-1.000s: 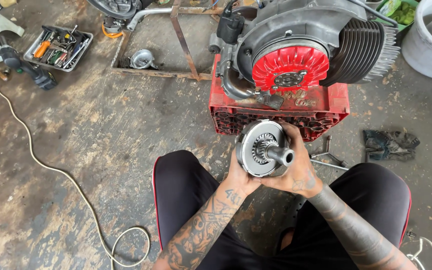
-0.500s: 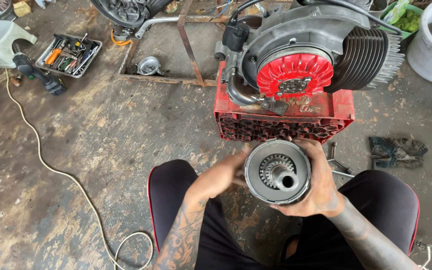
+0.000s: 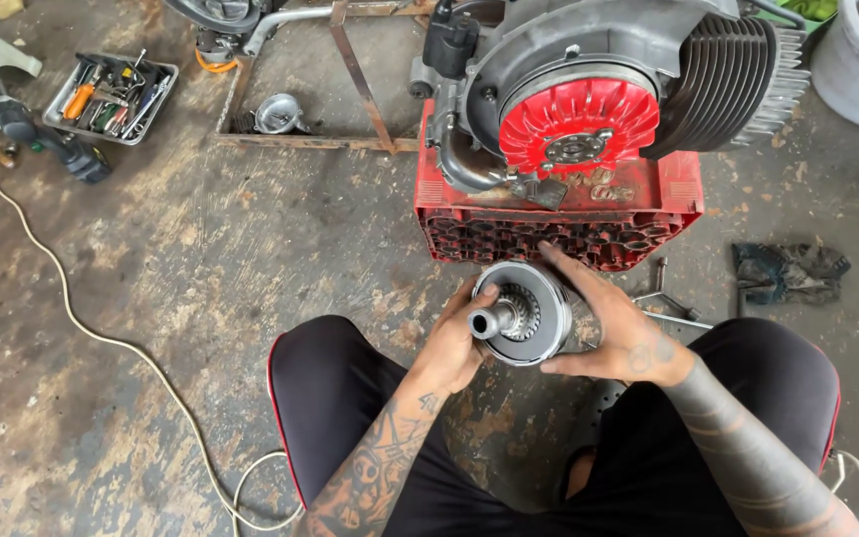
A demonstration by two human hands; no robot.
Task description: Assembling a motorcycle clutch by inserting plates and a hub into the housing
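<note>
Left hand [image 3: 457, 348] fingers grip the metal drum [image 3: 524, 313] by its shaft; right hand [image 3: 618, 333] fingers cup its rim, just below the red crate [image 3: 559, 234], bare floor [image 3: 201, 298] to the left

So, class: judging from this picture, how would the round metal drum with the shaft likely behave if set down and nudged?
The metal drum looks solid, so probably stiff and heavy for its size; both the left hand and right hand support it. Its round rim suggests it could roll if laid on edge. The shaft might tip it sideways.
</note>
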